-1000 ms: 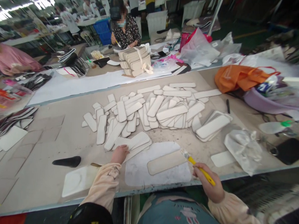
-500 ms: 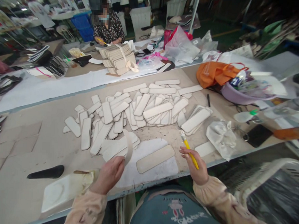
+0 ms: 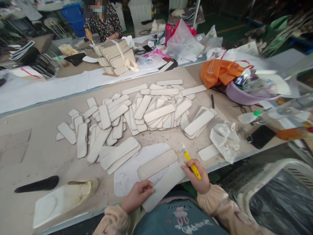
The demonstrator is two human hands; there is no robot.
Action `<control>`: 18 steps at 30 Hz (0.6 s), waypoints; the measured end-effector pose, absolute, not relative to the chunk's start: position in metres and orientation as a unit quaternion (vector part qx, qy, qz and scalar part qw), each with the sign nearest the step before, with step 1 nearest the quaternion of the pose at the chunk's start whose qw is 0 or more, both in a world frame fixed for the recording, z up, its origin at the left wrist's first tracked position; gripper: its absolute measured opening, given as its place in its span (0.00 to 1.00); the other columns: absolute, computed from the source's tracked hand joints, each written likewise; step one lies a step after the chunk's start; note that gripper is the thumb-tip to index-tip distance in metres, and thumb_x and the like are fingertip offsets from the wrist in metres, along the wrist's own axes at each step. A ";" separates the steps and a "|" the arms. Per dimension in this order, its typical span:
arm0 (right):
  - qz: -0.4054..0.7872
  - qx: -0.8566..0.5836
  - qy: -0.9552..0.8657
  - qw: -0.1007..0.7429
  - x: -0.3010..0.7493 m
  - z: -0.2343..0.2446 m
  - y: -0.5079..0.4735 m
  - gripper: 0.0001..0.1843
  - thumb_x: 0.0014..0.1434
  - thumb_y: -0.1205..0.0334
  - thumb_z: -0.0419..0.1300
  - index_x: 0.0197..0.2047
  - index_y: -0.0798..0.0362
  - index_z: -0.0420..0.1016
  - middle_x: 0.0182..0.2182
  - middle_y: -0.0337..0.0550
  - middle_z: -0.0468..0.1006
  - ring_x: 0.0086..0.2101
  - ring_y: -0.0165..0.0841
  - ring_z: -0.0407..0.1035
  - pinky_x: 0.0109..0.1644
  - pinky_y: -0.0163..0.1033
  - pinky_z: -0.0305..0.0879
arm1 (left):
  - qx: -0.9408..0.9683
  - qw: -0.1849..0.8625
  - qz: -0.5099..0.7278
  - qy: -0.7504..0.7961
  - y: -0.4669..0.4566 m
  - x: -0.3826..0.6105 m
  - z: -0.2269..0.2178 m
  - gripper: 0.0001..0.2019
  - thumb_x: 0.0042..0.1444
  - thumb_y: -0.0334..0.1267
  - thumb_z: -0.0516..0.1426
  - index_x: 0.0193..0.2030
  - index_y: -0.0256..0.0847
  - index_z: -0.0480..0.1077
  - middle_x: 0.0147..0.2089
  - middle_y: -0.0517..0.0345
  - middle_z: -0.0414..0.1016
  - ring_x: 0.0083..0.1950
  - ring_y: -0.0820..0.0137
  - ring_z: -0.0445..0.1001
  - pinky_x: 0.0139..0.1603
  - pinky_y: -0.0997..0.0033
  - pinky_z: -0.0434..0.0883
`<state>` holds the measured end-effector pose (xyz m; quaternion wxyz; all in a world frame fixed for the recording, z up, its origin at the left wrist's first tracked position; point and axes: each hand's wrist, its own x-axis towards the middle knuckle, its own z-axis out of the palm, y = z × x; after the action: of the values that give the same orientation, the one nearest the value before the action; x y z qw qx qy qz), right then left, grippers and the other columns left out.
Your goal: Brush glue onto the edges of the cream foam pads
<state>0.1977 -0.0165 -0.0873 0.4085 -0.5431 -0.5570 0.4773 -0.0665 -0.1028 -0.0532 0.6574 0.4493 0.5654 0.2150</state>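
I have the left hand [image 3: 138,196] nearest, low at the near edge of the white sheet [image 3: 125,179], its forearm angled up from the lower left. The fingers curl inward, pinching the lower end of a pale strip [image 3: 165,188] against the thumb. That strip slants up to the right across the sheet's near right corner. Just right of the sheet, my right hand [image 3: 198,177] comes in from the lower right, wrist bent inward; its thumb and fingertips meet the strip's upper end, and the same fingers grasp a yellow brush [image 3: 194,169], bristles up and tipped left.

A second strip [image 3: 157,164] lies flat on the sheet. Left of the sheet I see a white container [image 3: 49,204] and a black tapered tool [image 3: 37,184]. A small fan of strips [image 3: 121,154] overlaps the sheet's far left edge, and beyond the sheet spreads a loose heap of strips [image 3: 146,112]. Farther beyond it stands a tied bundle [image 3: 116,56], with a masked co-worker [image 3: 109,26] behind.
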 end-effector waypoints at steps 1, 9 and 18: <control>0.455 -0.545 -0.580 0.400 0.197 -0.091 -0.014 0.14 0.52 0.55 0.63 0.35 0.49 0.61 0.33 0.40 0.73 0.28 0.30 0.68 0.33 0.35 0.68 | 0.389 0.694 0.226 0.563 -0.105 -0.072 -0.063 0.14 0.49 0.47 0.59 0.33 0.37 0.66 0.25 0.63 0.64 0.26 0.77 0.63 0.26 0.77 0.59; 0.386 -0.578 -0.621 0.363 0.171 -0.110 0.011 0.12 0.54 0.51 0.60 0.33 0.49 0.63 0.25 0.36 0.72 0.24 0.30 0.68 0.29 0.35 0.68 | 0.323 0.578 0.276 0.697 -0.115 -0.091 -0.108 0.20 0.46 0.47 0.60 0.42 0.37 0.67 0.35 0.55 0.70 0.32 0.71 0.70 0.34 0.68 0.70; 0.508 -0.513 -0.555 0.413 0.172 -0.072 -0.013 0.16 0.51 0.56 0.65 0.34 0.48 0.59 0.31 0.41 0.73 0.32 0.33 0.72 0.35 0.37 0.72 | 0.602 0.411 0.249 0.638 -0.109 -0.064 -0.093 0.16 0.51 0.41 0.58 0.46 0.41 0.71 0.46 0.48 0.73 0.51 0.61 0.68 0.54 0.58 0.64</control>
<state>0.1717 -0.0134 -0.0724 0.4134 -0.5133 -0.5548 0.5078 -0.0641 -0.1092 -0.0929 0.4108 0.6022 0.6377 0.2490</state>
